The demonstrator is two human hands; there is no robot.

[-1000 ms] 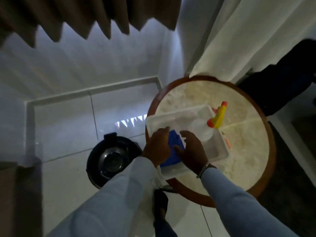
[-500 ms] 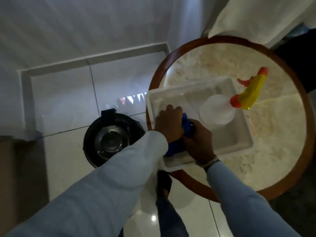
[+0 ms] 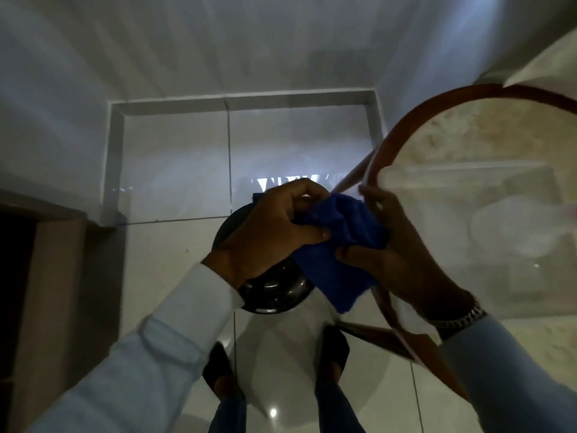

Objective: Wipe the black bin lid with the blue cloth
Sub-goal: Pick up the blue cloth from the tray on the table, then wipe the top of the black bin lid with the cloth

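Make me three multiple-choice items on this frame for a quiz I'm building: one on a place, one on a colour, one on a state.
1. Where is the bin?
A. On the floor
B. On the round table
C. In the white tray

2. What colour is the cloth?
A. Yellow
B. Blue
C. White

3. How is the cloth held?
A. Left hand only
B. Lying loose
C. Both hands

Key: 1 A, it stands on floor tiles beside the table. 2 B, plainly blue. 3 C, left hand and right hand both grip it.

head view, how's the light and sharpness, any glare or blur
Head view: dim overall; the blue cloth in both hands is fairly sharp, the tray on the table is smeared and hazy, glare glints on the floor tiles, and wide-angle bending curves the table rim.
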